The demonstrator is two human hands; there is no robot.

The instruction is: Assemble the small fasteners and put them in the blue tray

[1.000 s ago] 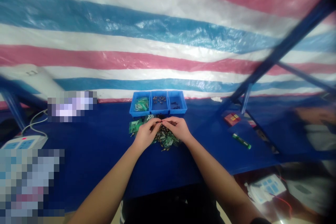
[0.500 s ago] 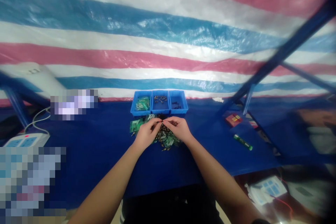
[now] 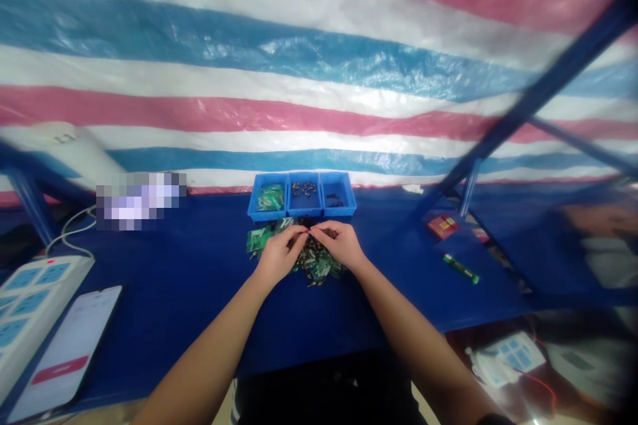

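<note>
My left hand (image 3: 280,254) and my right hand (image 3: 339,244) meet fingertip to fingertip over a heap of small parts (image 3: 319,262). Both are closed in a pinch, and what lies between the fingertips is too small to make out. The heap mixes green packets with brassy and dark metal pieces; my hands cover part of it. Just behind stand three joined blue bins. Green packets lie in the left bin (image 3: 268,216), small brassy and dark pieces in the middle bin (image 3: 305,211), and a few dark pieces in the right bin (image 3: 339,210).
At the left are a white power strip (image 3: 40,299) and a phone (image 3: 64,352) with its screen lit. A red box (image 3: 442,226) and a green tube (image 3: 461,269) lie at the right, near blue metal frame bars (image 3: 528,103). Striped sheeting (image 3: 299,93) hangs behind the table.
Both hands stay pinched together over the heap with hardly any movement. The whole view has shifted very slightly.
</note>
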